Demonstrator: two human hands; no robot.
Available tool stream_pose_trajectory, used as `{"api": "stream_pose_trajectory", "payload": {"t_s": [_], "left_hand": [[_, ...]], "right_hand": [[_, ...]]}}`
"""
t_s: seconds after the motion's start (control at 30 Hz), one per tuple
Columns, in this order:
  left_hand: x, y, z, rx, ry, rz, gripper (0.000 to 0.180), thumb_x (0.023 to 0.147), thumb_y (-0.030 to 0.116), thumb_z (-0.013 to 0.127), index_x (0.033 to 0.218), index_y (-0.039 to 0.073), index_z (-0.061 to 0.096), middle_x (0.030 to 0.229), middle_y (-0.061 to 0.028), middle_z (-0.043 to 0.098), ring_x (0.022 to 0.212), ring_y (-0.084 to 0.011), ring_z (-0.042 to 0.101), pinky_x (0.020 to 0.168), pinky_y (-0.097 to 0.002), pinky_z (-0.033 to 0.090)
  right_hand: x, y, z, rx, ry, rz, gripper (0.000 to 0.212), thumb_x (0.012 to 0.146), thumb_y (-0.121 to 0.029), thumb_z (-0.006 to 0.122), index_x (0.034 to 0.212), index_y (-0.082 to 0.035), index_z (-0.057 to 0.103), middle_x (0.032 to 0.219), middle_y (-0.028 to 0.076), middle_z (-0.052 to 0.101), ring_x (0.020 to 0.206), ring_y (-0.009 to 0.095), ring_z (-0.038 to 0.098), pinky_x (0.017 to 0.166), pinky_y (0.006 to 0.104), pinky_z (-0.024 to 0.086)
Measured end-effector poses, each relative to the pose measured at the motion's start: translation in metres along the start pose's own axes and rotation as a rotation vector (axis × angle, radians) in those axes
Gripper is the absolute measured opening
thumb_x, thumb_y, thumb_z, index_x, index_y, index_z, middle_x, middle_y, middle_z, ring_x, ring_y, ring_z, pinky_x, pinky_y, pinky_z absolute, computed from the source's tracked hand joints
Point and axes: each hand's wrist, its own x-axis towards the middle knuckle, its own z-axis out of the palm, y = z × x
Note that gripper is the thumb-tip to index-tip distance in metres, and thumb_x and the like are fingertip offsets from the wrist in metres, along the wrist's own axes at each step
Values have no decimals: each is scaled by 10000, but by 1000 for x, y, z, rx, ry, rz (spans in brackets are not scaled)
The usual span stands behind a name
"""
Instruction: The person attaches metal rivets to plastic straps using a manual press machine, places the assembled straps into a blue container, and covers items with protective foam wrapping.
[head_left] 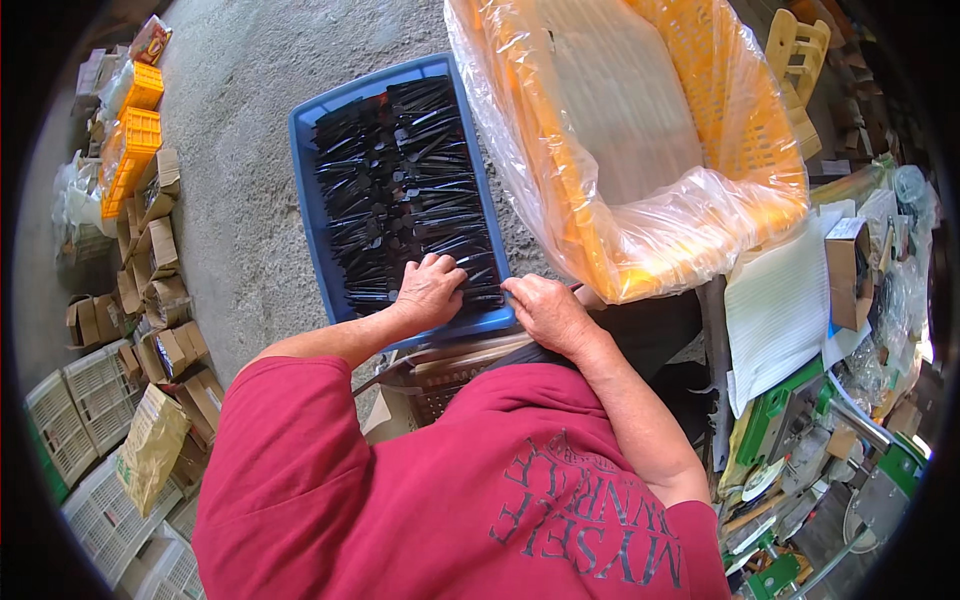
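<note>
A blue plastic bin holds many thin, glossy black pieces, laid crosswise in two long rows; their exact kind is too small to tell. Over the near end of these rows lies my left hand, its fingers curled down among the black pieces. The fingertips are hidden, so what they grip does not show. At the bin's near right corner my right hand is closed, with its thumb and fingers on the blue rim.
Right of the bin stands a yellow crate lined with clear plastic. A brown basket sits below the bin. Cardboard boxes and white crates line the left. Green-framed equipment and a white foam sheet are at right.
</note>
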Motion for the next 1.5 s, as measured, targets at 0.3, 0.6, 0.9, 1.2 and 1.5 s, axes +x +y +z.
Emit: {"api": "stream_pose_trajectory", "payload": {"t_s": [0.3, 0.6, 0.9, 1.2, 1.5], "left_hand": [[6, -5, -4, 23, 41, 11, 200, 666, 110, 548, 861, 79, 582, 870, -62, 531, 845, -241, 496, 678, -360, 402], [9, -3, -14, 83, 182, 53, 346, 634, 152, 565, 967, 70, 520, 997, -85, 485, 943, -253, 442, 709, -383, 377], [50, -5, -69, -139, 570, 197, 207, 632, 28, 583, 832, 51, 536, 894, -114, 522, 875, -279, 495, 736, -358, 399], [153, 96, -184, -147, 557, 586, 236, 696, 41, 587, 928, 19, 545, 930, -114, 540, 848, -254, 531, 712, -312, 428], [299, 128, -126, 351, -244, 425, 455, 627, 103, 643, 1061, 72, 510, 1028, -101, 530, 978, -273, 493, 811, -360, 419]], "right_hand": [[-7, 1, -3, -6, -3, 29, 172, 737, -62, 515, 896, 4, 524, 765, 160, 548, 737, 301, 546, 665, 362, 443], [-13, 0, -4, 5, 37, 27, 179, 729, -57, 516, 896, 7, 529, 769, 155, 554, 743, 295, 551, 670, 355, 448], [-25, -4, -12, 25, 242, -61, 94, 724, -66, 509, 806, -23, 522, 682, 133, 532, 658, 291, 549, 601, 369, 455], [-40, -11, -27, 53, 226, -49, 129, 715, -58, 513, 841, -29, 509, 705, 117, 532, 685, 279, 537, 606, 372, 428], [-53, -3, -22, 123, 245, 34, 192, 725, -118, 525, 899, -35, 529, 757, 108, 550, 699, 277, 549, 617, 392, 418]]}}
